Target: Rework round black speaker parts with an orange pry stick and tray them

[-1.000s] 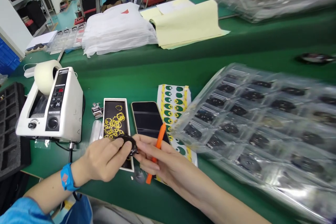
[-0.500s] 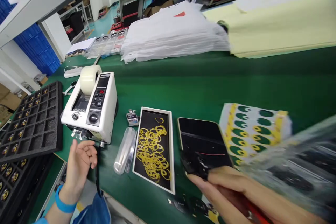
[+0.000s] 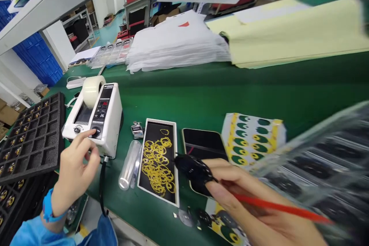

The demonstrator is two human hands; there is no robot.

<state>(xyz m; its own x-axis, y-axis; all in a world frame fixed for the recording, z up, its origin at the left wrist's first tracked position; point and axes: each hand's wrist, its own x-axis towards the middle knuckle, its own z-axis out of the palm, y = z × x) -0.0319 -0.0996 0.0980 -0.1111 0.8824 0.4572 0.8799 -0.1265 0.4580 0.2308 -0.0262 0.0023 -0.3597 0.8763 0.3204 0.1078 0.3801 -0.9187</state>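
Note:
My left hand point(image 3: 76, 165) reaches to the electronic tape dispenser point(image 3: 95, 119), its index fingertip at the round dial on the front. That hand holds nothing. My right hand point(image 3: 245, 200) grips a glossy black key-fob-like casing point(image 3: 196, 171) between its fingers, along with a thin orange plastic pry stick point(image 3: 279, 208). The casing hangs just above a black phone-like slab point(image 3: 203, 140), next to a white-edged box of yellow rubber rings point(image 3: 157, 163). Whether the casing touches the slab is hard to tell.
Black foam trays point(image 3: 29, 134) with gold-coloured parts lie left of the dispenser. A blurred clear plastic sheet of black parts point(image 3: 317, 161) crosses the right side. A clear tube point(image 3: 129, 164), a tally counter point(image 3: 137, 130) and a green-and-yellow sticker sheet point(image 3: 250, 138) stand on the green mat.
My left hand has let go of the black casing and moved left to the dispenser's dial. My right hand now holds the casing and stick alone. The view has swung left.

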